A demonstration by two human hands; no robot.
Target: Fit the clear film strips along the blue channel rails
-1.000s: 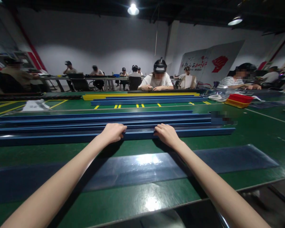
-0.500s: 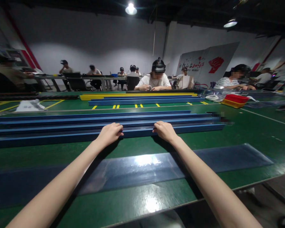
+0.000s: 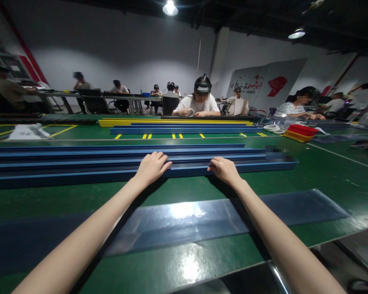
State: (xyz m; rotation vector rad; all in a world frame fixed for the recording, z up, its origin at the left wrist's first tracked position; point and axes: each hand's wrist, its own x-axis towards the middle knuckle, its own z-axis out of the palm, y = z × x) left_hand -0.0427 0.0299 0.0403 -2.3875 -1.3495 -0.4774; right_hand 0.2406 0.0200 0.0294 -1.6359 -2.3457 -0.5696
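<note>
Left hand (image 3: 151, 166): laid palm down over the nearest blue rail (image 3: 79, 176), fingers curled across its top edge; full clasp not confirmed, underside of fingers hidden

Right hand (image 3: 223, 169): on the same rail, a little way to the right, fingers hooked over the far edge; clasp likewise hidden from above

Nearest blue rail: long channel strip, lying flat and crosswise on the green table (image 3: 325, 171), front member of a bundle of blue rails (image 3: 79, 157) set side by side, touching or nearly so; right end just beside a blurred patch

Clear plastic sheet (image 3: 202, 218): flat on the table between the rail and the near edge, beneath both forearms, glossy under the lamp

Second set of rails, blue and yellow (image 3: 178, 124): further back, well apart from the bundle in hand, in front of a seated person in white (image 3: 198, 104)

Red and yellow trays (image 3: 300, 132): far right, near rolls of tape (image 3: 271, 127)

Progress, as judged: both hands placed on the front rail, rail not yet lifted or separated from the bundle; remaining rails untouched; early stage, most of the handling left to do
</note>
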